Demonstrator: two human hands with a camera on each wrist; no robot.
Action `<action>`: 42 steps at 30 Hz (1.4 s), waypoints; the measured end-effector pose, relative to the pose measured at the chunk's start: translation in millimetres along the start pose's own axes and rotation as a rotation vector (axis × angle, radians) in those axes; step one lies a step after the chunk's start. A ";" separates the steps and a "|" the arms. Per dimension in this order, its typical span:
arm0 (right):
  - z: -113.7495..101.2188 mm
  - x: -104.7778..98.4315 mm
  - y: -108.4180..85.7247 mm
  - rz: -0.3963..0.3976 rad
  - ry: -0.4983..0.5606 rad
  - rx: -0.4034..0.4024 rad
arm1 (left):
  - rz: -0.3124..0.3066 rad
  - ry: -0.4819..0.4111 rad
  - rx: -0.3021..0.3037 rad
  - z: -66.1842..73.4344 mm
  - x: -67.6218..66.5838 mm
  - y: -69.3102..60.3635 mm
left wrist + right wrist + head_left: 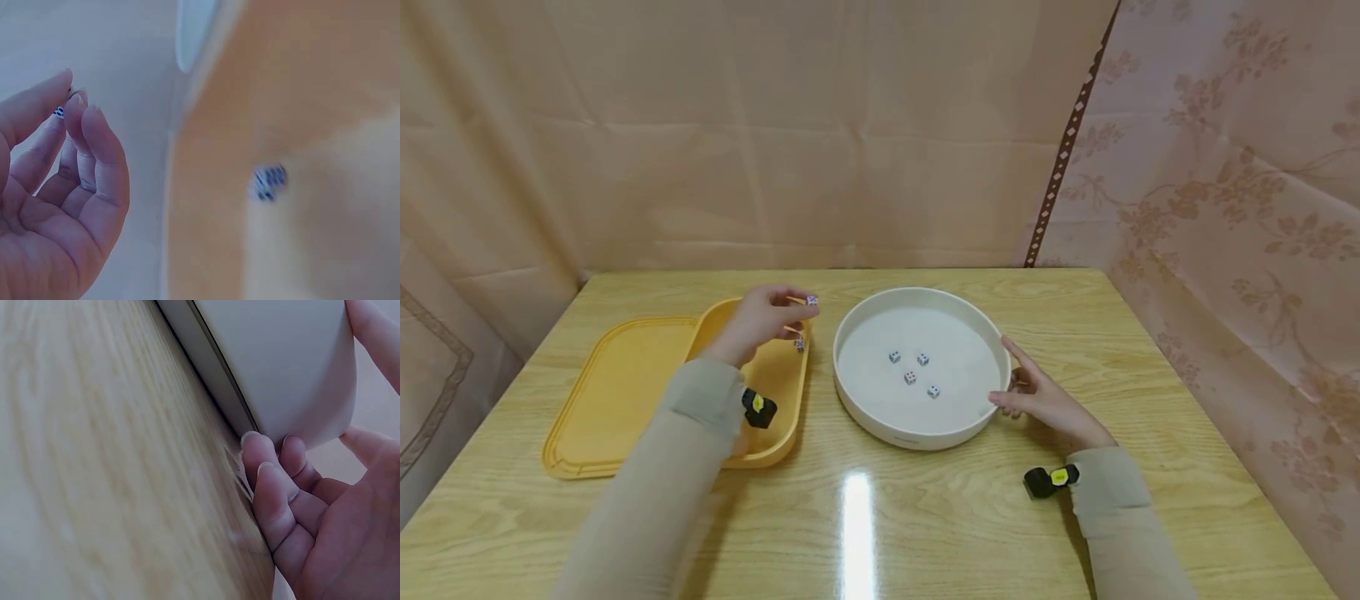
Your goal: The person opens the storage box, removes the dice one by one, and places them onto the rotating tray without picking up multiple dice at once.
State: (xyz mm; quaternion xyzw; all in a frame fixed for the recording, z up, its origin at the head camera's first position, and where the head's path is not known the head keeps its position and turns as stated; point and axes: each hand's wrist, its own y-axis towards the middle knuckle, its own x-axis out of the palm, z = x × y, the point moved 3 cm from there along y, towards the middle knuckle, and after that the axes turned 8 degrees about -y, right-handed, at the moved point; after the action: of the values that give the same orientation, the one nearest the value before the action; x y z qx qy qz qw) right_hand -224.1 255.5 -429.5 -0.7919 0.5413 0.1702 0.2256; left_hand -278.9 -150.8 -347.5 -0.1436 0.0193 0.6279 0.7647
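Note:
Above the right edge of the yellow tub (pixel 792 417), my left hand (pixel 767 317) pinches a small die (pixel 812 301) between thumb and fingertips; in the left wrist view the fingers mostly hide this die (pixel 59 112). Another die (pixel 800 344) shows below that hand, inside the tub by its right wall. My right hand (pixel 1037 396) holds the right side of a round white tray (pixel 917 437), with thumb and index finger at the rim. The other fingers (pixel 275 494) curl against its outer side, low near the table. Several white dice (pixel 910 377) lie apart on the tray's floor.
A flat yellow lid (pixel 625 400) lies on the wooden table (pixel 940 517), left of the tub and partly beneath its edge. Beige curtain cloth (pixel 737 167) hangs behind the table, and floral cloth (pixel 1247 208) hangs along the right side.

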 end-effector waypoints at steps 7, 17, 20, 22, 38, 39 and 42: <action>-0.2 0.2 -0.7 -0.012 -0.015 -0.019 | -0.019 0.015 0.016 19.7 18.6 -5.7; -0.4 -1.3 -0.1 -0.005 -0.026 -0.008 | -0.052 0.022 0.035 40.0 41.9 -9.4; -0.4 -1.9 0.2 -0.005 -0.025 -0.007 | -0.075 0.004 0.048 45.5 50.7 -10.4; -0.1 -2.0 0.4 -0.005 -0.025 -0.008 | -0.093 -0.001 0.058 47.3 56.8 -9.5; 1.2 -2.6 -0.3 -0.007 -0.012 0.002 | -0.179 0.033 0.050 36.7 102.5 -2.4; 0.8 -2.5 -0.5 -0.007 -0.011 0.004 | -0.187 0.038 0.040 34.9 105.4 -2.3; 0.9 -2.3 -0.2 -0.010 -0.007 0.001 | -0.212 0.037 0.022 29.0 114.4 -2.4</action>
State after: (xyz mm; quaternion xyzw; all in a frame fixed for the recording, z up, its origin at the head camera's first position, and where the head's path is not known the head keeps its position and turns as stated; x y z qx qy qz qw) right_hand -224.7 257.8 -429.0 -0.7939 0.5367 0.1715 0.2288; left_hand -256.8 -35.0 -343.2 -0.1480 0.0252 0.5405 0.8279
